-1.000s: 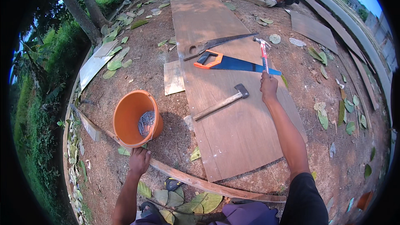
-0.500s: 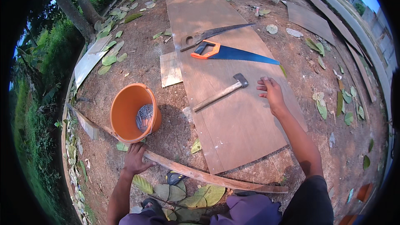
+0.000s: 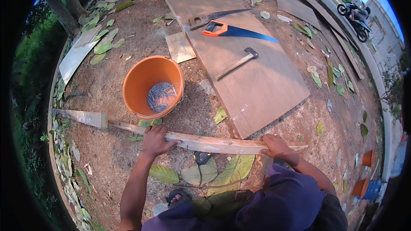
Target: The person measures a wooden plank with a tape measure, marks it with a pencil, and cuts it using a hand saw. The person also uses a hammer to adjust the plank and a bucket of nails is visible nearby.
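The right hand (image 3: 276,146) is now swinging in from above the plywood sheet (image 3: 261,90), joining the left hand (image 3: 156,141) at the wooden batten (image 3: 214,143). Both sets of fingers are curling partway round it, gripping. Leafy brown earth (image 3: 115,158) is spreading outdoors all around. The batten's running left to right through the fingers, narrow and rough-grained. Beyond the left fingers, an orange bucket (image 3: 143,77) is holding metal nails (image 3: 160,96).
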